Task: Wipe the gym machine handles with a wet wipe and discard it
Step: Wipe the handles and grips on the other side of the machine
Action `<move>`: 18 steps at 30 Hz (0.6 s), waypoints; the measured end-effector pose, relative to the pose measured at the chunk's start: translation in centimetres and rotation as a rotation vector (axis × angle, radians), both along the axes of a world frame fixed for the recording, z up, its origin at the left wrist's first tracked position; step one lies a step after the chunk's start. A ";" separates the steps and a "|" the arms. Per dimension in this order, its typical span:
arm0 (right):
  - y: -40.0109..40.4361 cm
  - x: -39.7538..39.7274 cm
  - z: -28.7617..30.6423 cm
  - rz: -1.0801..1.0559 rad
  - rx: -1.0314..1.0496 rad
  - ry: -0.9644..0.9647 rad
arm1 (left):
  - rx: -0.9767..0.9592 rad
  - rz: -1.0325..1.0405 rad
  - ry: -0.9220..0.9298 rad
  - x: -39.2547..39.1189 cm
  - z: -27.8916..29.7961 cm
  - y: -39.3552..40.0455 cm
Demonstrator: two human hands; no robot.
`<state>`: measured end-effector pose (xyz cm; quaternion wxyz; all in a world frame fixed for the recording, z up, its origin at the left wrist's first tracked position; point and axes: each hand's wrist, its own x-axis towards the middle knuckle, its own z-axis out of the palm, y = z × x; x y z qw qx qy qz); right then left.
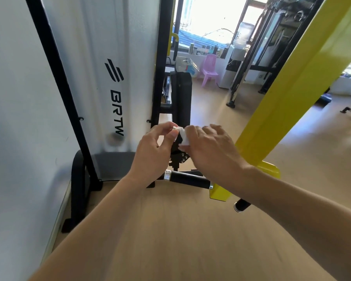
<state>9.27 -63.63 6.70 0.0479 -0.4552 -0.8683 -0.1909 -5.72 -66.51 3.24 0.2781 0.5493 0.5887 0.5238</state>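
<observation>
A small white wet wipe [183, 135] is held between both hands in the middle of the view. My left hand [153, 153] pinches its upper left corner with thumb and forefinger. My right hand [209, 149] grips its right side, fingers curled over it. Just below the hands a black handle [187, 179] with silver end caps sticks out leftward from the yellow arm [288, 94] of the gym machine. A second short black handle [241, 204] pokes out under my right forearm. Neither hand touches a handle.
The machine's white weight-stack cover [114, 74] and black frame [55, 63] stand on the left, a black pad [183, 94] behind the hands. Wooden floor [180, 240] lies below. Farther back are a pink plastic chair [208, 69], other black equipment [249, 57] and bright windows.
</observation>
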 end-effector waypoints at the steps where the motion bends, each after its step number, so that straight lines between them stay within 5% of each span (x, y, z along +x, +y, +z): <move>1: -0.5 1.0 0.3 -0.074 -0.015 -0.093 | 0.003 0.003 0.029 0.1 0.0 0.0; 6: -2.6 4.0 1.6 -0.317 0.016 -0.582 | -0.029 -0.021 0.014 0.9 0.0 -0.3; 13: 0.0 -0.8 -0.2 0.024 0.042 -0.124 | -0.026 -0.002 0.009 0.4 -0.1 -0.4; 18: -2.2 3.2 0.7 -0.196 0.071 -0.396 | -0.073 0.000 0.078 -0.1 0.1 -0.4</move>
